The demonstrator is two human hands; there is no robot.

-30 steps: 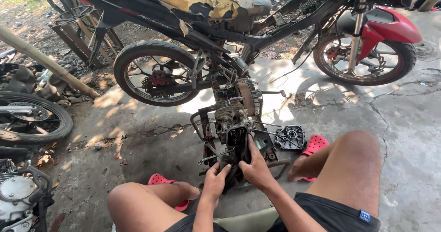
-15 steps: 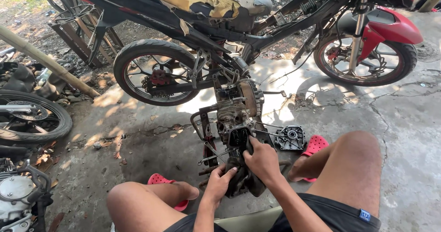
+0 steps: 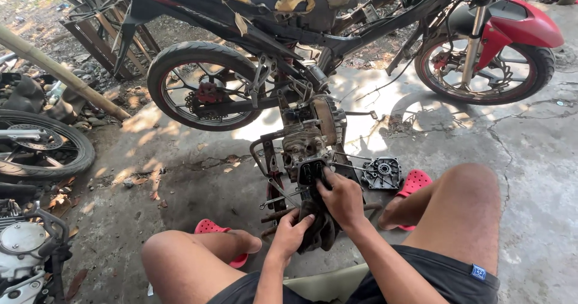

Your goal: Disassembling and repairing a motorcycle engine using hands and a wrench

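I squat on cracked concrete in front of a greasy motorcycle engine [image 3: 304,141] that stands on a small metal frame. My right hand [image 3: 342,198] grips a black engine part [image 3: 310,171] at the engine's near end, fingers wrapped over its top. Just below it, my left hand [image 3: 291,231] clutches a dark oily rag [image 3: 319,228] that hangs under that part. Both hands are close together between my knees.
A loose grey engine cover [image 3: 382,172] lies by my right foot in a red clog [image 3: 414,183]. A stripped red motorcycle [image 3: 337,15] stands behind the engine. A loose wheel [image 3: 37,144], another engine [image 3: 24,250] and a bamboo pole [image 3: 60,72] are at the left.
My right hand moved up from the lower part of the engine onto the black part. My left hand closed on the rag.
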